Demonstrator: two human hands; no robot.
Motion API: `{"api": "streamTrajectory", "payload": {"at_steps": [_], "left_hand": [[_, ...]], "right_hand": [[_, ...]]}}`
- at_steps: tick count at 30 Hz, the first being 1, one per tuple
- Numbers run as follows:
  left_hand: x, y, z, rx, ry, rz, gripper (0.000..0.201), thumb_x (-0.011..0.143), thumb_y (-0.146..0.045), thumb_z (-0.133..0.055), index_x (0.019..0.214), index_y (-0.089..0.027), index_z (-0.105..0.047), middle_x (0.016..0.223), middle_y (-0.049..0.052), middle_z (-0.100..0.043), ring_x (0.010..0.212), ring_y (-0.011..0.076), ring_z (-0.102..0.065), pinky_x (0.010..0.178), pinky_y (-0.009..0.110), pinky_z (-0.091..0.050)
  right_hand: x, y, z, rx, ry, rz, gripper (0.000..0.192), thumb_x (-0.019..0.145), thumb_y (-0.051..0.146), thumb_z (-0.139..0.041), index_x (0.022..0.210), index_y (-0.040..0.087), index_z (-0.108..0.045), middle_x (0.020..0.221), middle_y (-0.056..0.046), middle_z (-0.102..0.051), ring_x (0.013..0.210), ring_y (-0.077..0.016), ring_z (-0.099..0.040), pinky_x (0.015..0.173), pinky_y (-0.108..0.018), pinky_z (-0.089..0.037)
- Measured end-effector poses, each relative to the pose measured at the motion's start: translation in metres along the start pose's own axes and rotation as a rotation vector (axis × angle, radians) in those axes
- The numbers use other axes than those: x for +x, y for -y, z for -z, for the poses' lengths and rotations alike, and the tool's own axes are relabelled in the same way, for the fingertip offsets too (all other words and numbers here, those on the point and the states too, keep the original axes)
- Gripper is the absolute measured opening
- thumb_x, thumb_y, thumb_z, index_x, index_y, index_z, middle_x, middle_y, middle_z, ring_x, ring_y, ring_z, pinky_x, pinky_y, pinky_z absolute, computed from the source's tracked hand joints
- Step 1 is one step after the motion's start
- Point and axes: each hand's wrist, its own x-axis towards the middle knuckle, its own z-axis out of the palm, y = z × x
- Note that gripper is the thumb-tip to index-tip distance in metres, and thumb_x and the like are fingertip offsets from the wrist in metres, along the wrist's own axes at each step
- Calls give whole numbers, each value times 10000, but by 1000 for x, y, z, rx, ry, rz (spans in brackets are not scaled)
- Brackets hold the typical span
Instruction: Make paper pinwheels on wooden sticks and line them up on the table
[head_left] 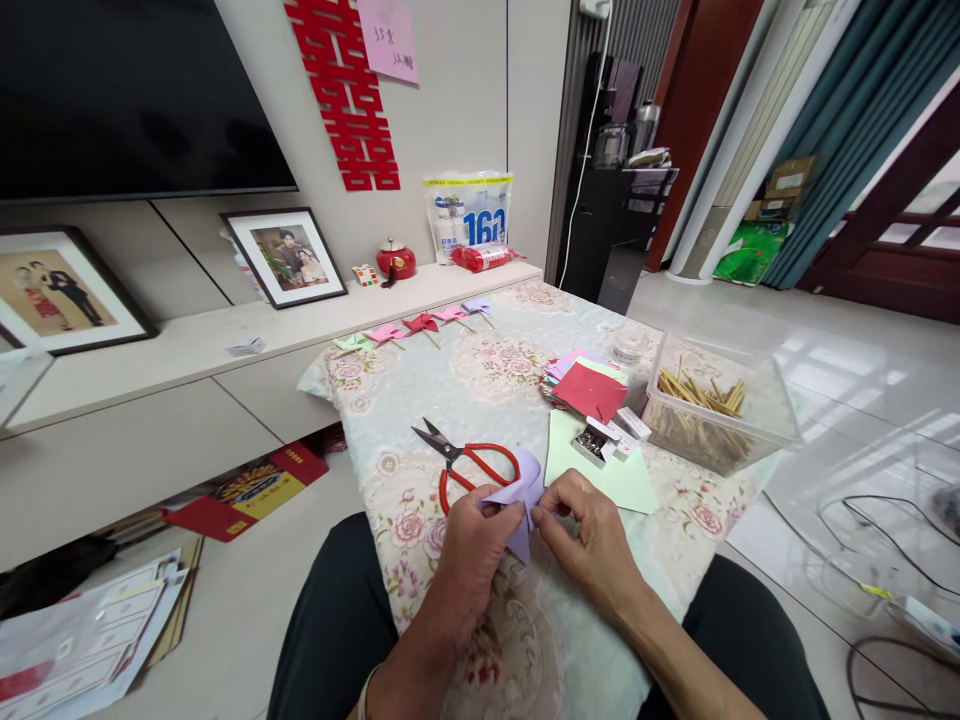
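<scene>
A folded piece of purple paper (525, 490) is pinched between my left hand (469, 555) and my right hand (589, 540), just above the flowered cloth (480, 385) near its front edge. Both hands grip it with thumb and fingertips. Red-handled scissors (469, 462) lie on the cloth just beyond my left hand. A light green sheet (615, 475) lies past my right hand with a small open box of pins (600, 440) on it.
A stack of coloured paper (589, 385) and a clear tub of wooden sticks (705, 410) stand at the right. Several finished paper pinwheels (420, 327) line the cloth's far edge. Cables (862, 540) trail on the floor at right; papers (90, 630) lie at left.
</scene>
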Motion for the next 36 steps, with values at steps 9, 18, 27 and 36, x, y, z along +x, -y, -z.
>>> {"api": "streamTrajectory", "payload": {"at_steps": [9, 18, 27, 36], "left_hand": [[1, 2, 1, 0, -1, 10, 241, 622, -261, -722, 813, -114, -733, 606, 3, -663, 539, 127, -539, 514, 217, -396], [0, 3, 1, -59, 47, 32, 276, 643, -262, -746, 873, -110, -741, 649, 20, -710, 549, 131, -570, 537, 219, -425], [-4, -2, -3, -101, 22, 32, 235, 626, -245, -764, 823, -119, -740, 622, 11, -714, 534, 122, -578, 540, 209, -429], [-5, -3, -4, -95, 30, 31, 245, 616, -227, -765, 833, -115, -742, 655, 19, -721, 575, 130, -582, 570, 221, -436]], "right_hand": [[2, 0, -1, -20, -5, -16, 174, 859, 227, -556, 691, 184, -562, 740, -30, -572, 734, -188, -559, 655, -300, -391], [2, -2, -4, -45, -15, -34, 172, 845, 215, -554, 676, 190, -559, 726, -26, -562, 725, -186, -556, 641, -294, -385], [1, 1, -4, -76, -15, -50, 186, 852, 208, -531, 666, 198, -527, 717, -23, -546, 713, -187, -545, 640, -301, -382], [1, 0, -4, -75, -29, -37, 162, 826, 180, -528, 666, 200, -518, 718, -18, -546, 705, -179, -543, 635, -296, -380]]}}
